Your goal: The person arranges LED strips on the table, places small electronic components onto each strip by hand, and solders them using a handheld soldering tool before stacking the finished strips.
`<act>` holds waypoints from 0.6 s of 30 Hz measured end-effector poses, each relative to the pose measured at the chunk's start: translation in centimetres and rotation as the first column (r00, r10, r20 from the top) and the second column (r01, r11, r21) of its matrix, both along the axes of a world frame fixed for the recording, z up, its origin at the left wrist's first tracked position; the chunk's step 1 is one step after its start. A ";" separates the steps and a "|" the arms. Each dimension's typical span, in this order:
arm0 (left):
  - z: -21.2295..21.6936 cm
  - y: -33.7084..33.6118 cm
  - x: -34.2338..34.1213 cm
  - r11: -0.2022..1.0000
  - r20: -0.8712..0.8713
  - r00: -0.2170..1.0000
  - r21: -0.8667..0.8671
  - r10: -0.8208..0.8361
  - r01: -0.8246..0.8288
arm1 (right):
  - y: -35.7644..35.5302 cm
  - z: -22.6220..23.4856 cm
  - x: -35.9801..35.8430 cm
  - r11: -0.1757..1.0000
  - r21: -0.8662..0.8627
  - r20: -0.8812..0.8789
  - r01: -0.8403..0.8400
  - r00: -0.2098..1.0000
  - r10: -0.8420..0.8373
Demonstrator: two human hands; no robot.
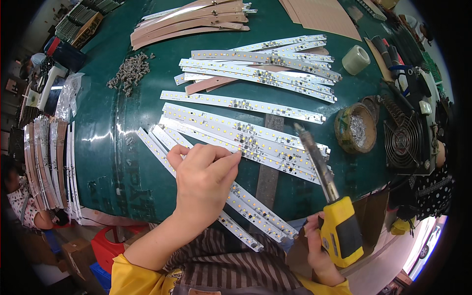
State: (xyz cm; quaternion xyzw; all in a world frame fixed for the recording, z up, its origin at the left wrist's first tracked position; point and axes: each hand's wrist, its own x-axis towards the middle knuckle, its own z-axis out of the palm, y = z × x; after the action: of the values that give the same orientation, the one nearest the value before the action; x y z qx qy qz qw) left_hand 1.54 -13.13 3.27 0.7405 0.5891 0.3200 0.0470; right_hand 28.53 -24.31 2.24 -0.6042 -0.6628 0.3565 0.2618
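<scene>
My right hand is wrapped round a yellow and black soldering gun, its long metal tip pointing up and away over the right ends of the LED strips. My left hand is closed in a pinch above the middle of several white LED circuit strips, its fingertips at the near one. Whatever sits between those fingers is too small or hidden to make out. Below this hand, more LED strips lie slanted towards the table's near edge. A single LED strip lies just beyond the group.
Crossed LED strips and brown-backed strips lie farther back. A heap of small metal parts is at far left. On the right are a tape roll with silvery bits inside, a white roll and a fan. Upright strips stand left.
</scene>
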 end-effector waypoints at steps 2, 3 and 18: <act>-0.3 -0.1 0.0 1.000 0.025 1.000 0.000 0.019 -0.019 | 0.4 0.0 0.5 0.998 0.030 -0.054 -0.051 0.997 0.052; -0.4 -0.2 -0.1 0.999 0.049 0.998 -0.002 0.037 -0.037 | 0.6 0.1 0.5 0.993 0.061 -0.105 -0.099 0.989 0.105; -0.6 -0.3 0.0 0.989 0.259 0.959 -0.123 0.115 -0.085 | 2.9 1.6 -2.3 0.994 -0.056 -0.278 0.098 0.954 -0.110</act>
State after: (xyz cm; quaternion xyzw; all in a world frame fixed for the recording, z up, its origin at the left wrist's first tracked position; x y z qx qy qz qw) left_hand 1.57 -13.45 2.67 0.6566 0.6310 0.3850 0.1503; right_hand 26.22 -21.38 3.83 -0.5869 -0.5786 0.4383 0.3588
